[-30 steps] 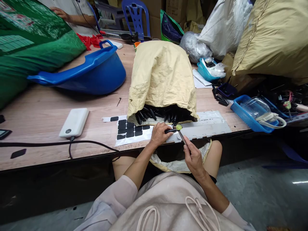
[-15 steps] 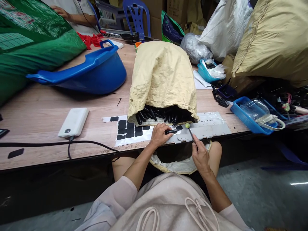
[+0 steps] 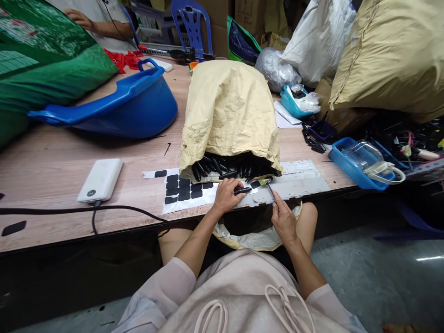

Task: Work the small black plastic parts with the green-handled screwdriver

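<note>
My left hand [image 3: 226,195] grips a slim black part [image 3: 243,190] at the table's front edge. My right hand [image 3: 282,221] holds a thin tool [image 3: 270,188] with a yellow-green tip, and that tip rests by a black pad [image 3: 255,184] on a grey sheet [image 3: 298,182]. Just behind my hands lies a tan sack [image 3: 229,113] on its side, its mouth full of several black parts [image 3: 225,166]. A white sheet [image 3: 183,189] with several black pads lies to the left of my left hand.
A white power bank [image 3: 100,179] with a black cable [image 3: 114,210] lies at left. A blue tub [image 3: 125,104] and a green sack [image 3: 45,64] stand behind. Blue trays [image 3: 357,166] and clutter fill the right. Another person's hand [image 3: 78,18] shows far left. A bag [image 3: 256,238] hangs in my lap.
My right hand swung the tool's tip right, then brought it back in to the pad by the sack's mouth. My left hand kept its grip on the black part.
</note>
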